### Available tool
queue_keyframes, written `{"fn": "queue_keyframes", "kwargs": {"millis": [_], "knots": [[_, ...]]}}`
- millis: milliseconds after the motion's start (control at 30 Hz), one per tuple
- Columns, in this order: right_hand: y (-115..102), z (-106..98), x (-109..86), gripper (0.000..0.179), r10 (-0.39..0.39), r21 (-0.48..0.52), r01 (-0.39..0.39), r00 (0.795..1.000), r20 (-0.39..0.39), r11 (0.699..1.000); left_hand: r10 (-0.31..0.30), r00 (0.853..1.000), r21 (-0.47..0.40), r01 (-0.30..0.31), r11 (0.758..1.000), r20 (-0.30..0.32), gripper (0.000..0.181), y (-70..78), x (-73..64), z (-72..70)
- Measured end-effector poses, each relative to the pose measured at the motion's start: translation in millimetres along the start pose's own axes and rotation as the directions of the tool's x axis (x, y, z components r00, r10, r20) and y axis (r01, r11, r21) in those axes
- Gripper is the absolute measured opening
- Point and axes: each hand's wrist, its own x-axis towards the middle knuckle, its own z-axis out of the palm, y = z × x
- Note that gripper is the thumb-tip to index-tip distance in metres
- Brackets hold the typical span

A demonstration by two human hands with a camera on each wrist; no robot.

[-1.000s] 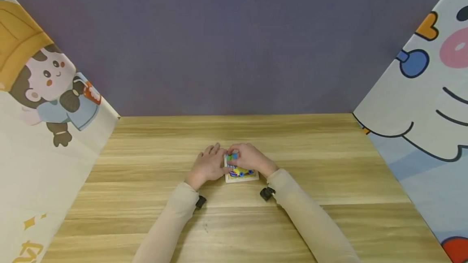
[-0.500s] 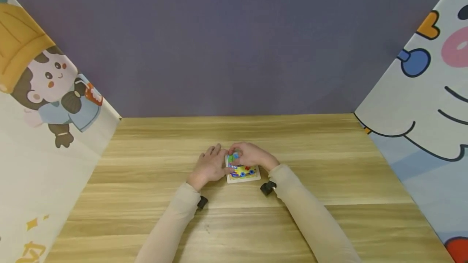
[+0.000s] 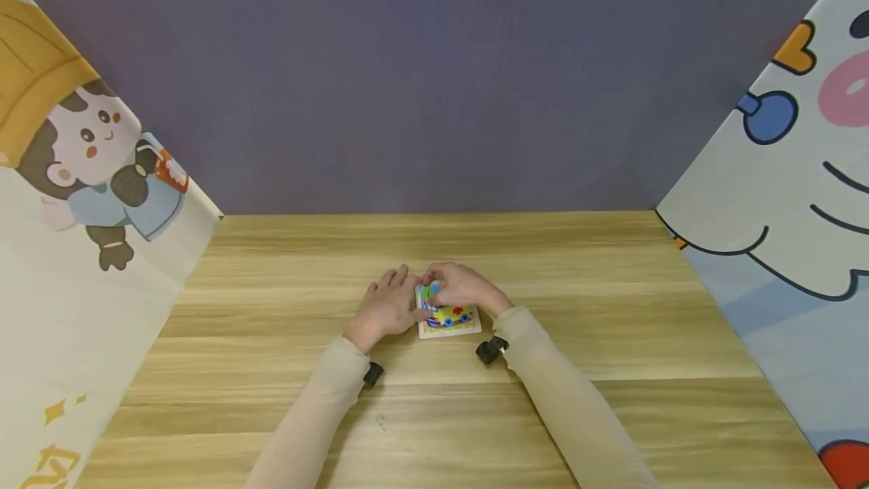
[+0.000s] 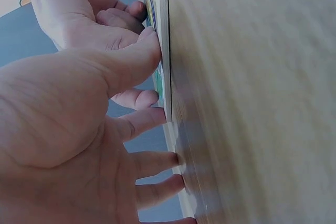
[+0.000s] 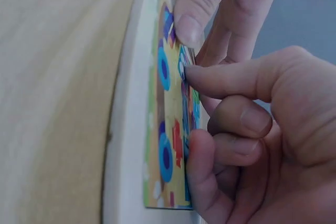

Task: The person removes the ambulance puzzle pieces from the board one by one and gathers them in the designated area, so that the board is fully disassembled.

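Observation:
A small jigsaw puzzle board [image 3: 449, 334] with a white rim lies flat on the wooden table, showing a yellow ambulance [image 3: 444, 316] with blue wheels and a red cross. Left of it my left hand [image 3: 385, 312] lies with fingers spread on the table, its thumb [image 4: 142, 51] resting over the board's left side. My right hand [image 3: 465, 287] is over the upper part, with thumb and index finger at a green-and-blue puzzle piece [image 3: 429, 292] in the top left corner. Its other fingers [image 5: 244, 129] are curled close above the picture, and the hand hides the board's upper right.
The wooden table [image 3: 271, 368] extends around the board to a dark grey back wall [image 3: 434, 81]. Cartoon-printed panels [image 3: 61, 247] stand at both sides. Each wrist carries a small black camera [image 3: 490, 351].
The right hand has stayed at the top left corner, its fingers shifting slightly; more of the ambulance and its red cross shows now than one second ago. The left hand keeps its place.

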Motion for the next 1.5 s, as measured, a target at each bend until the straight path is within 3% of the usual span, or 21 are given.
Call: {"fn": "queue_keyframes", "kwargs": {"millis": [133,400,600,700,867,1000,1233,1500], "knots": [[-1,0,-0.8,0.033,0.006,0.02,-0.006,1.0,-0.007,1.0,0.006,1.0,-0.001,-0.006,1.0,-0.009,0.074,-0.9,0.4,0.1],[5,4,-7.7,0.036,-0.025,0.175,0.031,0.999,-0.032,0.984,0.011,1.0,-0.004,-0.011,1.0,-0.008,0.075,-2.4,0.7,0.8],[10,9,-8.7,0.047,-0.012,0.151,0.024,0.997,-0.08,0.988,0.004,1.0,-0.006,-0.004,1.0,-0.007,0.072,-1.6,0.3,-0.1],[13,11,-8.5,0.041,-0.014,0.161,0.03,0.995,-0.103,0.986,0.006,1.0,-0.003,-0.006,1.0,-0.007,0.072,-1.7,0.5,1.1],[17,14,-9.9,0.026,-0.018,0.255,0.065,0.983,-0.184,0.965,0.011,1.0,-0.001,-0.011,1.0,-0.008,0.07,-1.7,0.2,3.4],[20,15,-10.1,0.026,-0.009,0.282,0.076,0.973,-0.233,0.956,0.011,1.0,-0.003,-0.012,1.0,-0.014,0.069,-0.7,0.2,3.3],[26,12,-10.2,0.029,-0.026,0.341,0.088,0.983,-0.182,0.936,0.001,1.0,-0.002,-0.001,1.0,-0.011,0.07,0.1,0.7,2.9],[32,9,-10.7,0.027,0.051,0.465,0.046,0.979,-0.195,0.884,-0.008,1.0,-0.014,0.008,1.0,-0.004,0.07,1.4,-0.4,1.5]]}}
